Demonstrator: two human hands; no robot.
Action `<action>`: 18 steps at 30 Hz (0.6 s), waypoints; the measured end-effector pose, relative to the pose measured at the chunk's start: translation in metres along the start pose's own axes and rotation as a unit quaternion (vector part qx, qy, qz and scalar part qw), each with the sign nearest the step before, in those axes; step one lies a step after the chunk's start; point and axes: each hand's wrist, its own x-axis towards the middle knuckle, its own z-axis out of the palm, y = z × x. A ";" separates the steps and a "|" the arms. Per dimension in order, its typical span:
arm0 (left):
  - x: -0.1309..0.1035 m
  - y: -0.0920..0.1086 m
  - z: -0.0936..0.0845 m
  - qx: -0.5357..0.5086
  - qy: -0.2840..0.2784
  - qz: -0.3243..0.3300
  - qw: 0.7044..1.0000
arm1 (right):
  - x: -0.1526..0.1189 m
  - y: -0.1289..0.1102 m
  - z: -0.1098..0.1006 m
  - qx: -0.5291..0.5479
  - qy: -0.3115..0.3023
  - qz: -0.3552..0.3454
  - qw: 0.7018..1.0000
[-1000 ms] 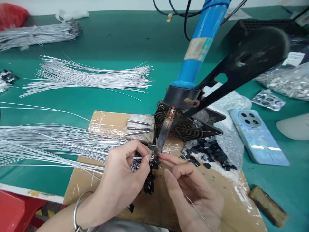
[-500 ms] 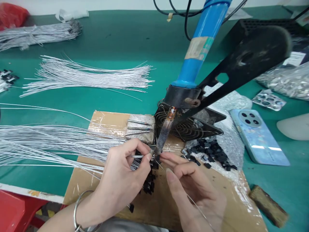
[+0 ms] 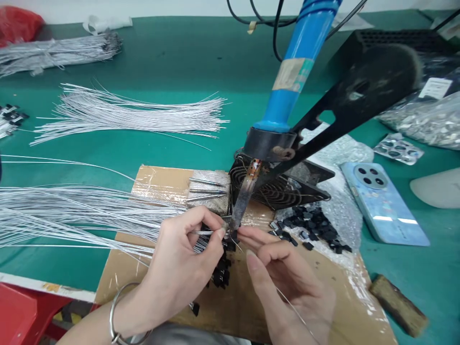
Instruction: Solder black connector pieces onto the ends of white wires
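Note:
My left hand (image 3: pixel 189 261) pinches the end of a thin wire (image 3: pixel 203 233) between thumb and forefinger, right at the tip of a soldering iron (image 3: pixel 241 206). The blue-handled iron leans down from a black arm. In my right hand (image 3: pixel 287 282) a thin strand of solder wire (image 3: pixel 293 307) runs through closed fingers, its free end near the iron tip. A small black part (image 3: pixel 234 235) lies at the tip, partly hidden by my fingers. Below my left hand several black pieces (image 3: pixel 222 273) on wire ends are gathered on the cardboard (image 3: pixel 251 302).
Left of my hands spreads a bundle of grey wires (image 3: pixel 89 206); another bundle (image 3: pixel 143 112) lies behind. A black fan (image 3: pixel 276 187) stands by the iron. Loose black pieces (image 3: pixel 316 227), a blue phone (image 3: pixel 384 203) and a brown block (image 3: pixel 398 304) are on the right.
Both hands keep almost the same place at the iron tip. The iron and its black arm appear shifted very slightly left in view.

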 end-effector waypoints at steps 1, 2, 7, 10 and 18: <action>0.000 0.000 0.000 -0.002 0.000 0.000 1.000 | 0.000 0.000 0.000 0.001 0.000 0.002 1.000; 0.001 0.000 0.000 -0.003 0.000 0.000 1.000 | 0.000 0.000 0.000 0.002 0.000 0.004 1.000; 0.002 0.002 0.000 -0.003 0.000 -0.002 1.000 | 0.001 -0.001 0.000 0.004 0.001 0.015 1.000; 0.002 0.002 0.000 -0.003 0.000 -0.006 1.000 | 0.002 0.000 0.000 -0.004 0.005 0.014 1.000; 0.001 0.000 0.000 0.009 0.003 -0.009 1.000 | 0.001 0.000 0.001 -0.002 0.000 0.012 1.000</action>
